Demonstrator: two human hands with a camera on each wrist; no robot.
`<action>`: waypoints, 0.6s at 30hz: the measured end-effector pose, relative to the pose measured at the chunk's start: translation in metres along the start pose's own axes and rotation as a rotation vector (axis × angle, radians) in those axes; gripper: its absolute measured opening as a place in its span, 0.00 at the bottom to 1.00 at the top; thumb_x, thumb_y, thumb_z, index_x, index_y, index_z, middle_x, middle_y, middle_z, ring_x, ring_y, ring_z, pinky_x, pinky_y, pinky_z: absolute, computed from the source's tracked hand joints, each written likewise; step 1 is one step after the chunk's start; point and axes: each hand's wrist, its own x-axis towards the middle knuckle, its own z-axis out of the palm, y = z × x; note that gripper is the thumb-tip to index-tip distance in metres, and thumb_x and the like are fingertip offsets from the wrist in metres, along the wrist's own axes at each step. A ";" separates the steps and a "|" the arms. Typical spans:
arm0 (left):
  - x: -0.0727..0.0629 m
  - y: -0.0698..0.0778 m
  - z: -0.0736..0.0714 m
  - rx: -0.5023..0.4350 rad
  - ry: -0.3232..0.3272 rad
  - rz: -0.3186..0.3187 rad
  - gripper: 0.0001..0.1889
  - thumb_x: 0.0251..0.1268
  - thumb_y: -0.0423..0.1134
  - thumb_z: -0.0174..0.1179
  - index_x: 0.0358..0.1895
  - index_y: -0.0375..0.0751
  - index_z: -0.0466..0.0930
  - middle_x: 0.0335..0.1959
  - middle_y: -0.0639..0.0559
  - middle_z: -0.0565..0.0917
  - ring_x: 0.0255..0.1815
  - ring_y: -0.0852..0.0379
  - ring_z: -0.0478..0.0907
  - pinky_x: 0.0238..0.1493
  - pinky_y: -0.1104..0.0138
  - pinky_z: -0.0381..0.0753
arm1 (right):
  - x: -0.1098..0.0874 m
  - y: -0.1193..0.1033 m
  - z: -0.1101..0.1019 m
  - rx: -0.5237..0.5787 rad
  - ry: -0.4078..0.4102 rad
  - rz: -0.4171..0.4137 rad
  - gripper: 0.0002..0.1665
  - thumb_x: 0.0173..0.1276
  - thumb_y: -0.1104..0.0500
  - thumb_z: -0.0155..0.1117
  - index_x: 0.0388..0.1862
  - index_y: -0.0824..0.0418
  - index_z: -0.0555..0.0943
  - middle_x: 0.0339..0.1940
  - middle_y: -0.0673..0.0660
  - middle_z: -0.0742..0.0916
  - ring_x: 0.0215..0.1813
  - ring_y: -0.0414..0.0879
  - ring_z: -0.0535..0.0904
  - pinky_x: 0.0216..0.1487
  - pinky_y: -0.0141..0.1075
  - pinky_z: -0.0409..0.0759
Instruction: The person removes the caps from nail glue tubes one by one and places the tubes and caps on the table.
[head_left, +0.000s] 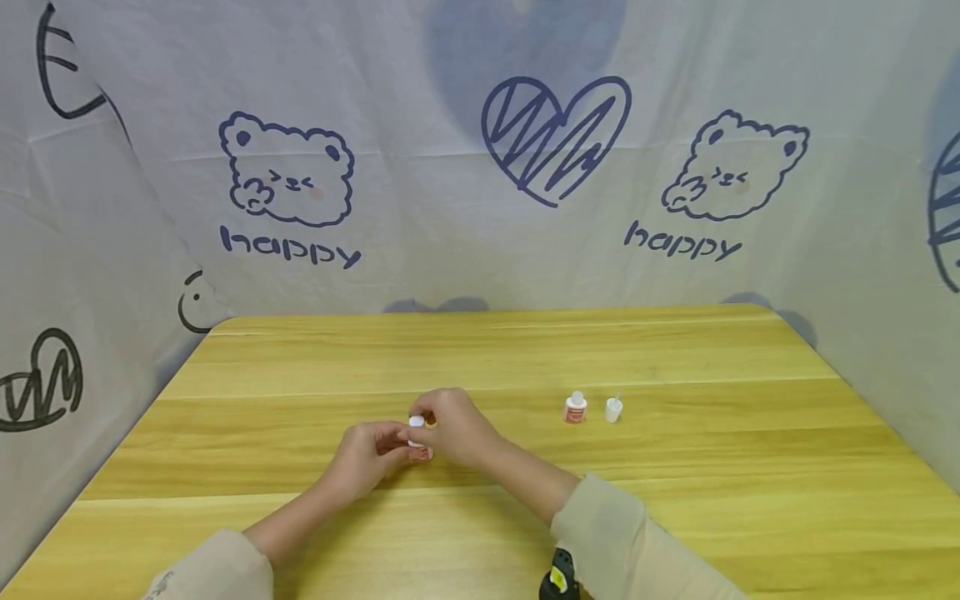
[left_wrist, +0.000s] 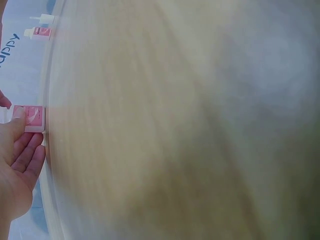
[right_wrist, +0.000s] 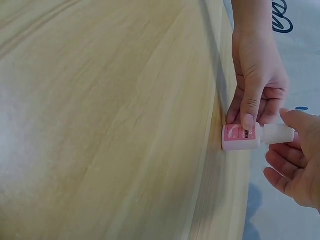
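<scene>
A small bottle with a pink label point(right_wrist: 239, 132) stands upright on the wooden table, seen sideways in the wrist views. My left hand point(head_left: 363, 458) holds its body, the thumb across the label and fingers behind. On the bottle's neck is a white cap point(right_wrist: 278, 134), which my right hand point(head_left: 457, 427) pinches from above between thumb and fingers. In the left wrist view the bottle's pink label point(left_wrist: 33, 116) shows beside the left thumb, and only a bit of the right hand appears at the left edge.
To the right stands a second pink-labelled bottle point(head_left: 575, 410) with its pale neck uncovered. Beside it a loose white cap point(head_left: 613, 410) rests with a thin stem pointing up. A patterned cloth point(head_left: 420, 233) hangs behind the table point(head_left: 675, 500). A dark object point(head_left: 558, 579) shows by the right sleeve.
</scene>
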 end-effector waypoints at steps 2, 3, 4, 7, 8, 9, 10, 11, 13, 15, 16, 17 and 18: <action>0.000 0.000 0.000 0.001 0.001 0.000 0.10 0.57 0.34 0.63 0.41 0.35 0.83 0.36 0.44 0.87 0.36 0.59 0.85 0.35 0.76 0.81 | 0.000 0.000 0.001 0.005 0.008 0.001 0.06 0.61 0.61 0.66 0.27 0.63 0.82 0.31 0.54 0.86 0.33 0.39 0.75 0.34 0.24 0.73; 0.000 -0.001 0.000 0.001 0.002 0.001 0.10 0.57 0.34 0.62 0.42 0.35 0.83 0.36 0.43 0.87 0.36 0.59 0.85 0.35 0.76 0.81 | 0.000 0.001 0.001 0.008 0.011 0.000 0.07 0.61 0.61 0.66 0.27 0.63 0.82 0.31 0.54 0.86 0.32 0.39 0.74 0.34 0.24 0.73; 0.000 -0.001 0.000 0.002 0.003 0.000 0.10 0.57 0.34 0.63 0.42 0.35 0.83 0.36 0.44 0.87 0.36 0.59 0.85 0.35 0.76 0.81 | 0.000 0.001 0.001 0.008 0.015 -0.002 0.07 0.61 0.61 0.66 0.26 0.63 0.82 0.30 0.54 0.86 0.32 0.38 0.74 0.33 0.24 0.72; 0.000 -0.001 0.000 0.001 0.002 0.002 0.10 0.57 0.34 0.62 0.42 0.35 0.83 0.36 0.44 0.87 0.36 0.59 0.85 0.35 0.76 0.81 | 0.000 0.000 0.002 0.011 0.021 -0.011 0.08 0.61 0.61 0.66 0.25 0.63 0.81 0.29 0.54 0.86 0.29 0.38 0.71 0.30 0.23 0.70; 0.000 -0.001 0.000 0.000 0.001 0.002 0.10 0.57 0.34 0.62 0.42 0.35 0.83 0.35 0.44 0.87 0.36 0.59 0.85 0.36 0.77 0.81 | 0.000 0.000 0.002 0.014 0.022 -0.011 0.08 0.61 0.61 0.66 0.24 0.63 0.81 0.28 0.54 0.85 0.28 0.38 0.70 0.30 0.23 0.69; 0.000 -0.001 0.000 0.000 0.001 0.002 0.10 0.57 0.34 0.62 0.41 0.35 0.83 0.35 0.44 0.87 0.36 0.59 0.85 0.36 0.77 0.81 | 0.000 0.000 0.002 0.013 0.023 -0.011 0.07 0.61 0.61 0.66 0.25 0.63 0.81 0.28 0.55 0.85 0.28 0.38 0.69 0.29 0.23 0.68; 0.000 -0.001 0.000 -0.001 0.001 0.003 0.10 0.58 0.35 0.62 0.41 0.35 0.83 0.35 0.44 0.87 0.36 0.59 0.85 0.35 0.77 0.81 | 0.000 -0.001 0.002 0.009 0.023 -0.009 0.07 0.61 0.62 0.66 0.25 0.63 0.81 0.28 0.55 0.85 0.28 0.38 0.69 0.29 0.23 0.68; 0.000 -0.001 0.000 -0.002 0.000 0.001 0.10 0.57 0.35 0.62 0.41 0.35 0.84 0.35 0.44 0.87 0.36 0.59 0.85 0.36 0.77 0.81 | 0.000 -0.001 0.002 0.007 0.022 -0.005 0.07 0.61 0.62 0.65 0.25 0.64 0.82 0.28 0.55 0.85 0.28 0.38 0.69 0.29 0.23 0.68; 0.001 -0.001 0.000 -0.008 -0.001 -0.002 0.09 0.57 0.35 0.63 0.40 0.35 0.84 0.35 0.45 0.87 0.36 0.59 0.85 0.36 0.77 0.80 | 0.000 -0.002 0.002 -0.002 0.023 0.005 0.06 0.62 0.62 0.65 0.27 0.64 0.82 0.28 0.54 0.85 0.28 0.38 0.68 0.28 0.23 0.67; 0.001 -0.001 0.001 -0.013 -0.001 -0.006 0.10 0.57 0.35 0.63 0.40 0.35 0.84 0.35 0.45 0.87 0.36 0.60 0.85 0.36 0.77 0.80 | 0.000 -0.003 0.001 -0.011 0.026 0.016 0.06 0.62 0.61 0.65 0.28 0.64 0.83 0.27 0.54 0.84 0.27 0.37 0.68 0.27 0.22 0.67; 0.001 -0.001 0.001 -0.014 -0.001 -0.006 0.10 0.57 0.35 0.63 0.40 0.35 0.84 0.35 0.45 0.87 0.36 0.60 0.85 0.36 0.77 0.80 | 0.000 -0.003 0.001 -0.015 0.029 0.020 0.06 0.62 0.61 0.65 0.28 0.64 0.83 0.27 0.54 0.84 0.27 0.37 0.67 0.27 0.22 0.66; 0.001 -0.001 0.001 -0.016 -0.002 -0.009 0.10 0.57 0.35 0.63 0.41 0.35 0.84 0.34 0.45 0.87 0.36 0.60 0.85 0.37 0.76 0.80 | 0.000 -0.004 0.001 -0.018 0.034 0.021 0.07 0.62 0.61 0.65 0.28 0.64 0.83 0.26 0.53 0.84 0.26 0.37 0.66 0.26 0.22 0.65; 0.001 -0.002 0.001 -0.018 -0.004 -0.009 0.10 0.57 0.35 0.63 0.41 0.35 0.84 0.34 0.45 0.87 0.36 0.60 0.85 0.37 0.76 0.81 | 0.000 -0.004 0.002 -0.019 0.040 0.025 0.07 0.61 0.61 0.65 0.27 0.64 0.82 0.25 0.52 0.83 0.25 0.37 0.65 0.25 0.22 0.64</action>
